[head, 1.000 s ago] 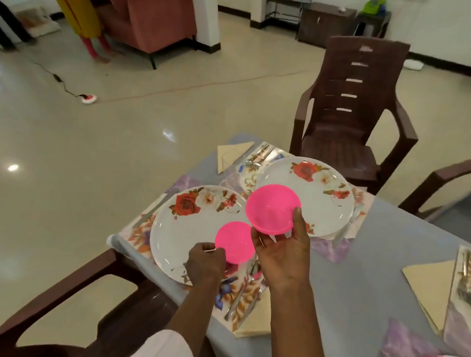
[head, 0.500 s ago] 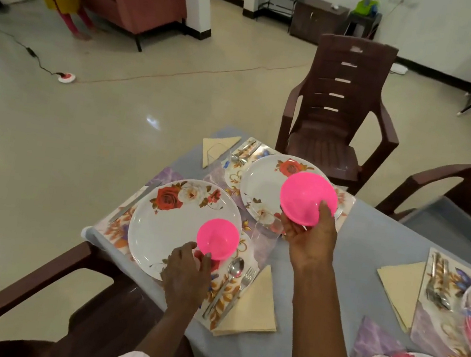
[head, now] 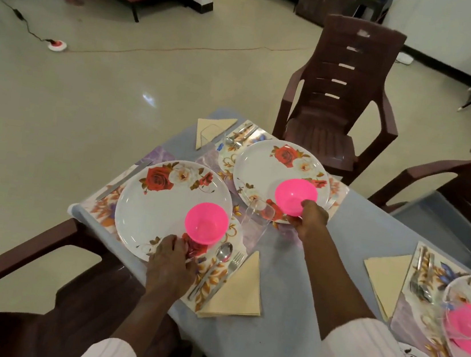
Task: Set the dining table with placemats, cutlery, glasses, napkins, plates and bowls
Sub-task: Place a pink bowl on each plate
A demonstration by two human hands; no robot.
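Observation:
Two white rose-patterned plates lie on floral placemats at the table's left end. On the near plate (head: pixel 158 210) sits a pink bowl (head: pixel 206 223), toward its right rim. My left hand (head: pixel 172 263) is at that bowl's near edge, fingers curled against it. A second pink bowl (head: pixel 293 194) is on the near side of the far plate (head: pixel 271 171). My right hand (head: pixel 310 218) grips this bowl's near rim, thumb over the edge. A clear glass (head: pixel 259 217) stands between the plates.
A spoon and fork (head: pixel 223 263) and a folded beige napkin (head: pixel 238 294) lie right of the near plate, a knife (head: pixel 123 181) on its left. At the right edge is another setting with a pink bowl (head: pixel 469 329). Brown plastic chairs (head: pixel 340 102) surround the table (head: pixel 288 290).
Both bowls came down onto their plates. My right hand carried its bowl from mid-air onto the far plate, while my left lowered its bowl onto the near plate.

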